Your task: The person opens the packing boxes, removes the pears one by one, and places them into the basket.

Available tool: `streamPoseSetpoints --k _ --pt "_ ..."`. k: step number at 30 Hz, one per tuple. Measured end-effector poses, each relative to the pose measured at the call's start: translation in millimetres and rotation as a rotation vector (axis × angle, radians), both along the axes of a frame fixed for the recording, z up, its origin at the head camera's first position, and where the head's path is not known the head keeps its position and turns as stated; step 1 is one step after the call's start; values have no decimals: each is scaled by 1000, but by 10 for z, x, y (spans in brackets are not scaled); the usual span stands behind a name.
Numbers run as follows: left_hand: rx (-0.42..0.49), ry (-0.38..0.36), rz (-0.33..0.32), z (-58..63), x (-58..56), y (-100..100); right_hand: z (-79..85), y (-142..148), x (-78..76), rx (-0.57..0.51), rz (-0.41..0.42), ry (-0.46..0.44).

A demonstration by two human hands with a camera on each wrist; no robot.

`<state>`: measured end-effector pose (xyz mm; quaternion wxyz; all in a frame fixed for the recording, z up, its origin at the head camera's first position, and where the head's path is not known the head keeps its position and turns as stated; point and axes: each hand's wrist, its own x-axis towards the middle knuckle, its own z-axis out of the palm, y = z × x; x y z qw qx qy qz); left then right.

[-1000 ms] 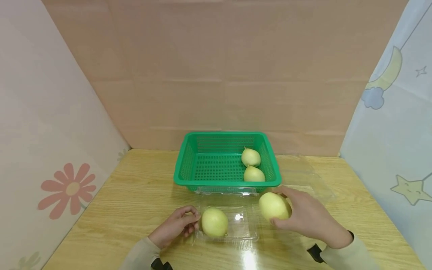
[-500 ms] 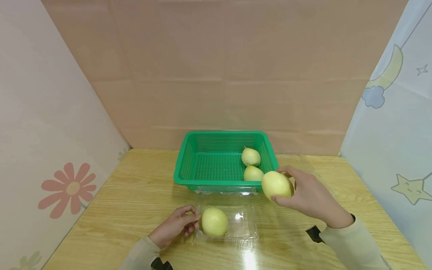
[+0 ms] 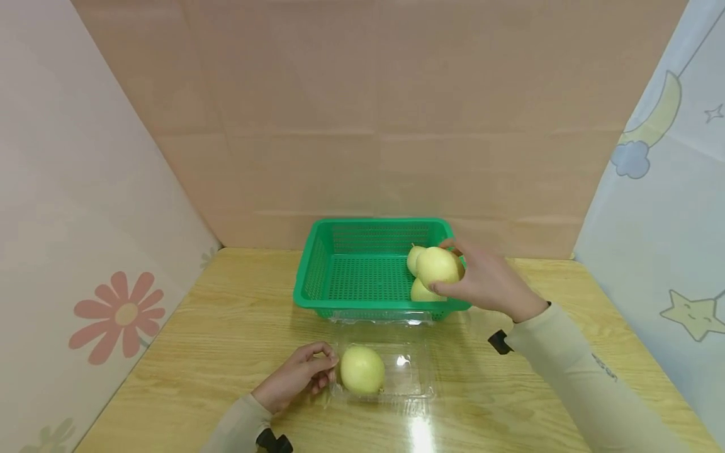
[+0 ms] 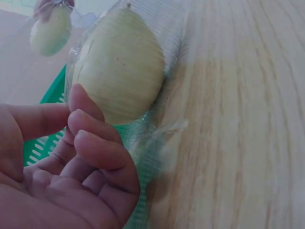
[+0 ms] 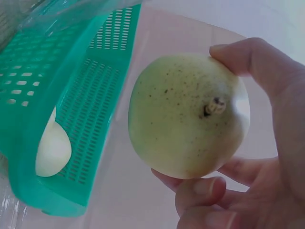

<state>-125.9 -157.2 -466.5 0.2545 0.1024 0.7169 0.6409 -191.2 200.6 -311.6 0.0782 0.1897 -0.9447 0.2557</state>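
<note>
My right hand [image 3: 493, 277] grips a pale yellow pear [image 3: 437, 265] between thumb and fingers, over the right side of the green basket [image 3: 374, 305]. In the right wrist view the held pear [image 5: 188, 114] shows a speckled end with a brown nub. Behind it in the head view, partly hidden, two pears [image 3: 421, 291] lie in the basket. At the front, my left hand [image 3: 297, 377] pinches the left edge of a clear plastic container [image 3: 403, 380]. Inside that container, on its left half, lies another pear [image 3: 362, 370], seen through the plastic in the left wrist view.
The basket stands at the back of the wooden table [image 3: 226, 327], just behind the container's raised rear flap. A brown backdrop [image 3: 362, 126] rises behind it. Patterned panels [image 3: 119, 189] flank the table on both sides.
My right hand has lifted the pear from beside the container, up and back, and then left over the basket. The left hand has stayed at the container's edge.
</note>
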Motion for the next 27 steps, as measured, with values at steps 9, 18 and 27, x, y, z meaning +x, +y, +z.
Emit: streamPoseSetpoints --k 9,18,27 --pt "8 0 5 22 -3 20 37 -287 -466 88 61 -100" --pt "10 4 -3 14 -14 19 -51 -565 -912 172 120 -177" --pt "23 -13 -13 12 -10 15 -310 -772 -1263 349 119 -247"
